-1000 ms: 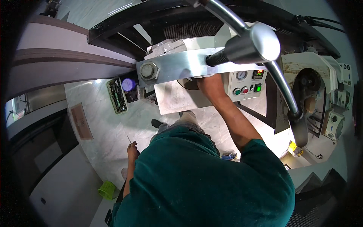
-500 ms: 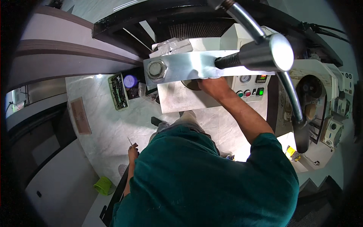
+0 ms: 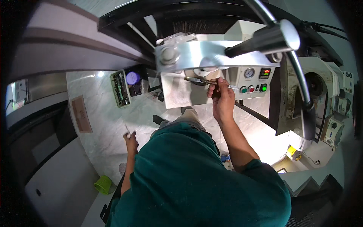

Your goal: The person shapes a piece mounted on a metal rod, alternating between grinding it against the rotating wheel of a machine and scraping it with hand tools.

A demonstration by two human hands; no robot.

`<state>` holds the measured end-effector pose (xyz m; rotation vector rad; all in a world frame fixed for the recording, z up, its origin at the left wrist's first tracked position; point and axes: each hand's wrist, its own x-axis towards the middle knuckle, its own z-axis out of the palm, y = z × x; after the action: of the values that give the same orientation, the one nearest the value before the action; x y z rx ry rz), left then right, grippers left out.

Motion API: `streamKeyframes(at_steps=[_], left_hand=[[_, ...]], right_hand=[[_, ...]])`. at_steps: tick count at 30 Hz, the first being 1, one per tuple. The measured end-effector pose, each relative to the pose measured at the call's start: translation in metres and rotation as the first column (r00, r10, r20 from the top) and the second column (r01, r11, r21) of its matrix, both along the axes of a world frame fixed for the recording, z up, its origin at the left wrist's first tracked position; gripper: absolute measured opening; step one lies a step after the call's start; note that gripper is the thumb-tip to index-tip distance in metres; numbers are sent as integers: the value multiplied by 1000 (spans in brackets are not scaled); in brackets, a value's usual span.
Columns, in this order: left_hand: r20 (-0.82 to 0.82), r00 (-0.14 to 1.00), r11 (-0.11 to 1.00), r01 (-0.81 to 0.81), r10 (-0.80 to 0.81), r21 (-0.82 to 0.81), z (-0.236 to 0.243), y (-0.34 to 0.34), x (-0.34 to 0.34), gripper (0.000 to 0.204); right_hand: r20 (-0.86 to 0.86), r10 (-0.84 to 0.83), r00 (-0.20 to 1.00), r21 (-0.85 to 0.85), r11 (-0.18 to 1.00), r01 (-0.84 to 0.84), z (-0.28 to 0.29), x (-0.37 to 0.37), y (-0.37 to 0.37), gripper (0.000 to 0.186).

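Observation:
My right hand is closed on a long, thin metal tool held crosswise over the white press body, under the metal crossbar. A dark round opening behind the tool is partly hidden. Beside my hand is a control panel with a gauge, a lit display and coloured buttons. Above hangs a steel screw handle. My left hand, low at the left over the floor, is closed on a thin, pale stick-like thing.
A tray of tools and a purple-lidded container sit left of the press. A partition borders the left. Another machine stands at the right. A green basket is at lower left, a brown mat on the floor.
My right hand has come out from under the crossbar, down toward me, and now shows a thin tool in its fingers. My left hand has risen slightly. The view has shifted a little.

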<state>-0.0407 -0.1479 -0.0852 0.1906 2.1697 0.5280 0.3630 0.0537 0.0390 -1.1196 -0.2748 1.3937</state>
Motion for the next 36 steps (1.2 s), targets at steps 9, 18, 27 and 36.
streamKeyframes(at_steps=[9,18,27,36], left_hand=[[380,599,698,490,-705,523,176,106,69,69],[566,747,674,-219,-348,705,169,58,3,41],[515,706,735,12,-486,678,188,27,-39,39],[408,828,744,17,-384,668,175,3,-49,32]], right_hand=[[-277,306,911,87,952,-294,25,-154,-62,17],[96,538,837,118,829,-546,18,-231,-118,33],[177,818,547,114,535,-837,18,-284,-109,25],[258,628,734,203,708,-676,60,-272,-79,23]])
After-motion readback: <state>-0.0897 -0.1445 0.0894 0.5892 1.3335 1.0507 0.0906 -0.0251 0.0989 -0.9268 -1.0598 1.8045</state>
